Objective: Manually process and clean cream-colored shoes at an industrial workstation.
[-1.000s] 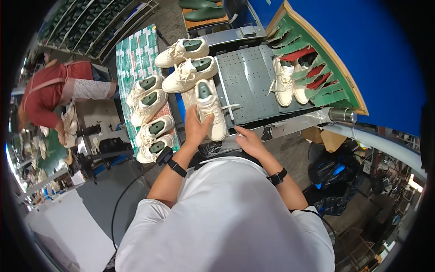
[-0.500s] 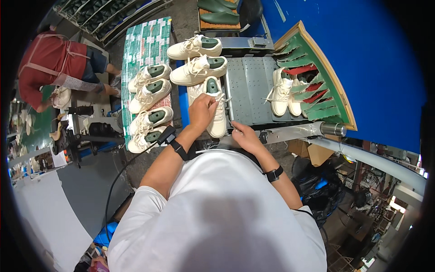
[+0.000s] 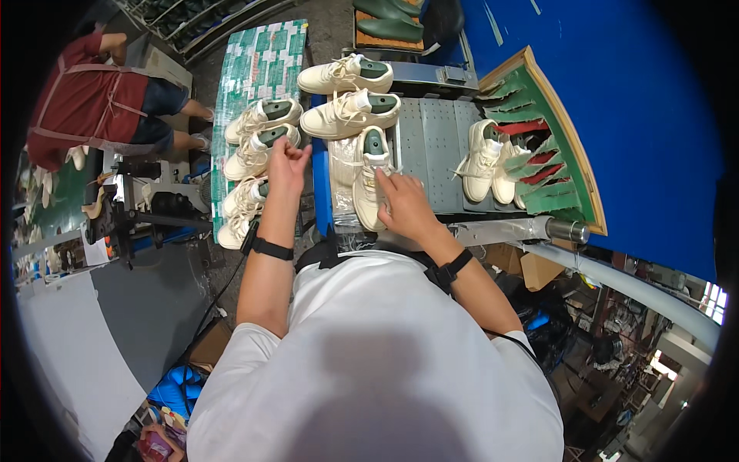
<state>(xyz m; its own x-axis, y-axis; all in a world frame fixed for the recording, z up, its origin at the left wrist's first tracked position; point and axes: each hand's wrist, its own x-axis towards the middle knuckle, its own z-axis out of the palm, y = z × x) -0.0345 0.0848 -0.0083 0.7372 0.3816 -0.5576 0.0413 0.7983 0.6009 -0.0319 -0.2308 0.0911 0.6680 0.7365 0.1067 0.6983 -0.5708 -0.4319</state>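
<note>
A cream lace-up sneaker (image 3: pixel 366 192) with a green shoe last inside stands toe toward me at the front edge of the work surface. My right hand (image 3: pixel 408 206) is at its right side, index finger stretched to the laces and thumb apart near the toe. My left hand (image 3: pixel 287 168) is raised left of that sneaker, fingers loosely bent and thumb apart, with nothing visible in it. Beyond the left hand, cream sneakers (image 3: pixel 248 158) on lasts partly disappear behind it. Two more sneakers, a nearer one (image 3: pixel 350 114) and a farther one (image 3: pixel 339 75), lie sideways behind the front sneaker.
A grey slatted conveyor (image 3: pixel 431 146) carries sneakers (image 3: pixel 483 162) beside a wood-framed opening with torn green strips (image 3: pixel 566 154). A green-and-white taped table (image 3: pixel 258 69) stands at left. Farther left, a person in red (image 3: pixel 100 100) bends over a bench. Green lasts (image 3: pixel 389 29) fill a tray behind.
My left hand has left the front sneaker's laces and moved left toward the sneakers on the taped table. My right hand has moved up to the laces. The person in red has shifted.
</note>
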